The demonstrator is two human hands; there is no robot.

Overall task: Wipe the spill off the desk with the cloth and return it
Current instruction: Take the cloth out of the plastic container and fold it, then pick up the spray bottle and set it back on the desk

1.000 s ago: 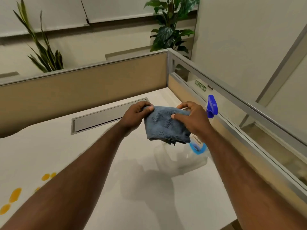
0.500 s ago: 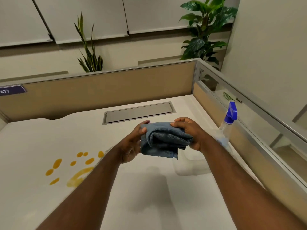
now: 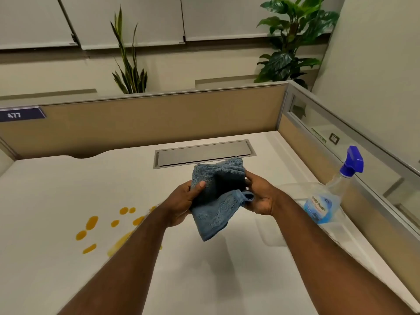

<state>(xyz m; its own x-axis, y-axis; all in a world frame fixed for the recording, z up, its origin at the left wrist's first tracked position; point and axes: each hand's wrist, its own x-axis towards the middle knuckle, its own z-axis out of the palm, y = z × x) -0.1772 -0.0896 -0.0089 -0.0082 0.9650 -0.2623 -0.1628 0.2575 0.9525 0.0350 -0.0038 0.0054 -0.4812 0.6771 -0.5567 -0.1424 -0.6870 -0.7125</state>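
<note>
In the head view, both hands hold a blue terry cloth (image 3: 216,198) in the air above the middle of the white worktop (image 3: 56,189). The left hand (image 3: 181,202) grips the left side of the cloth, with the thumb pressed on the front of the fabric. The right hand (image 3: 261,196) closes on the right side, where a small loop of the hem shows just beside the fingers. The cloth is partly folded, and its lower corner hangs free, not touching the worktop.

The orange-yellow liquid spill (image 3: 106,230) lies toward the left edge of the worktop as several drops and one longer smear (the left forearm hides a part of it). It looks complete and untouched, so I judge that the wiping is not yet begun.

Near the right edge stands a clear spray bottle with a blue trigger head (image 3: 336,189), and beside it a clear plastic tray (image 3: 272,233), hard to see against the white surface. A grey metal cable flap (image 3: 204,152) is set into the worktop toward the back edge.

What is left, in my judgement: to bring the cloth to the spill, to wipe it all away, and then to put the cloth back in its place. Which place this is, the pictures do not tell for sure.
</note>
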